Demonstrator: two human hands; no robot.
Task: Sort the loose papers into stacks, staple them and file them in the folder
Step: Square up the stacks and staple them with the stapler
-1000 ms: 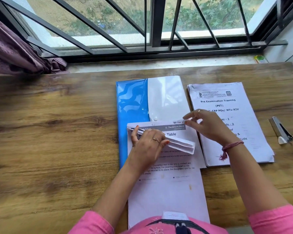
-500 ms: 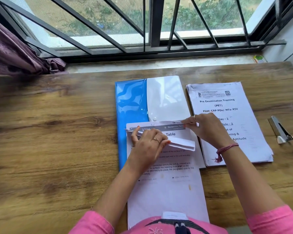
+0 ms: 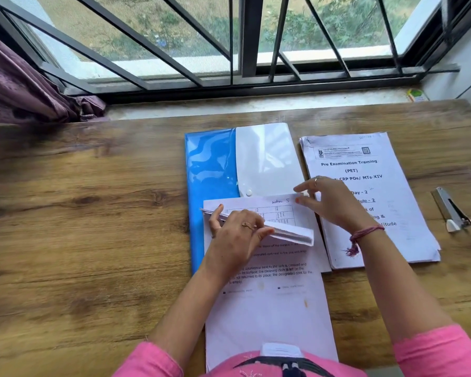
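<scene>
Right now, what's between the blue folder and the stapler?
In the head view, the stapled packet titled "Pre Examination Training" lies between the blue folder and the stapler, with bare wooden table beside the stapler.

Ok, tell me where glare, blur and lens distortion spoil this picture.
Head view: daylight glare whitens the glossy blue-and-clear plastic folder; wide-angle distortion bows the brown wooden table and the window bars; slight motion blur softens the small print on the white paper stack.

wood-grain surface (image 3: 93,213); blue folder (image 3: 210,180) centre; stapled stack (image 3: 392,186) just right of folder; stapler (image 3: 452,210) further right.
</scene>
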